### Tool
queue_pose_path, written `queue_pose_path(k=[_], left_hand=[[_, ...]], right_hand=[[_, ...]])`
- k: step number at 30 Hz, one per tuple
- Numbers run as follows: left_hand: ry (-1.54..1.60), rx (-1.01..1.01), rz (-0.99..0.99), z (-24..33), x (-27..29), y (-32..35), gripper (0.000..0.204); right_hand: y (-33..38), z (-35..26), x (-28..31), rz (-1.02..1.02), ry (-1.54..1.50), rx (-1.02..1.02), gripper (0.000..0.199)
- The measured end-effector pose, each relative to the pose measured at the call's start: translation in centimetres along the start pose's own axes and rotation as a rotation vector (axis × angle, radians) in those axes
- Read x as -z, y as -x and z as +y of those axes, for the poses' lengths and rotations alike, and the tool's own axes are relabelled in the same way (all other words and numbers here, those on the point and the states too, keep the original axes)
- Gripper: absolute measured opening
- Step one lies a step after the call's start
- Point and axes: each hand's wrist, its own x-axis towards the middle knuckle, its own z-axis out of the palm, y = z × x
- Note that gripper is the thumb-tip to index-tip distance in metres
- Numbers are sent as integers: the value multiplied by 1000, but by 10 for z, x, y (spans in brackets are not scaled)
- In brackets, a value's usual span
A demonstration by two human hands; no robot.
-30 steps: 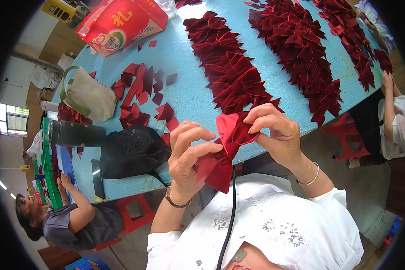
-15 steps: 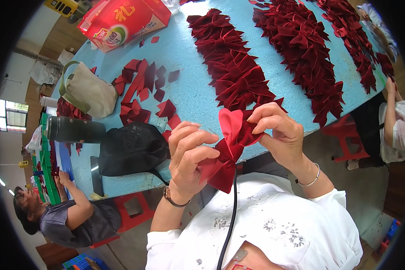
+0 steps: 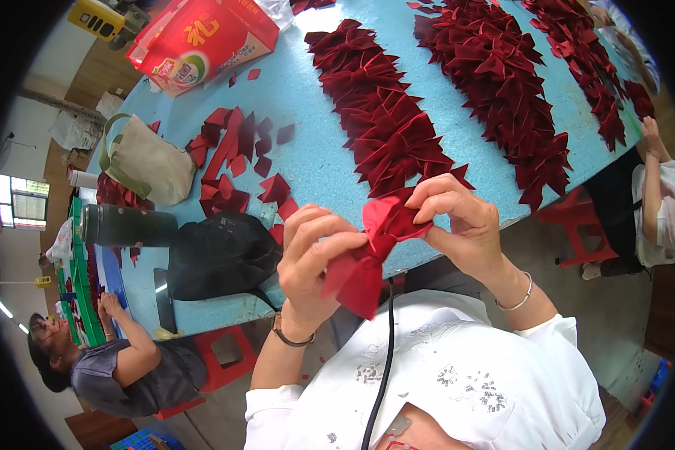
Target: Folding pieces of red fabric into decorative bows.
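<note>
Between my two hands, above the near table edge, is a red velvet bow (image 3: 367, 259) with pointed tails and a knot in its middle. My left hand (image 3: 311, 259) pinches its left side between thumb and fingers. On the other side, my right hand (image 3: 461, 221) grips the upper right loop with thumb and fingertips. Just beyond the bow lies a long row of dark red bows (image 3: 386, 112), overlapping one another on the light blue table (image 3: 307, 176).
More bow piles (image 3: 499, 97) lie to the right. On the left are loose red pieces (image 3: 225, 142), a canvas bag (image 3: 154, 161), a dark bottle (image 3: 131, 225), a black bag (image 3: 221, 259) and a red gift bag (image 3: 206, 45). Co-workers sit left and right; a black cable (image 3: 382, 360) hangs before me.
The bow's upper loop has been folded lower and its tails have swung slightly left. My left fingers have moved a little over the bow; both hands still hold it.
</note>
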Motion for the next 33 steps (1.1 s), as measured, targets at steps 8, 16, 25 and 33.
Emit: queue_pose_path(k=[8,16,25,33], left_hand=[[911,1026,79,-2,-14,0,16],[1065,1213,78,-6,-29,-16,14],[1108,1274,50,5,-44,-16,12],[1073,1331,106,-20,-33,-37,12]], right_hand=[[3,3,16,21,-260,-351,10],[-6,-4,18,235,-393,-420,10],[0,6,19,251,-293,-469,13],[7,7,37,360,-396,-420,14]])
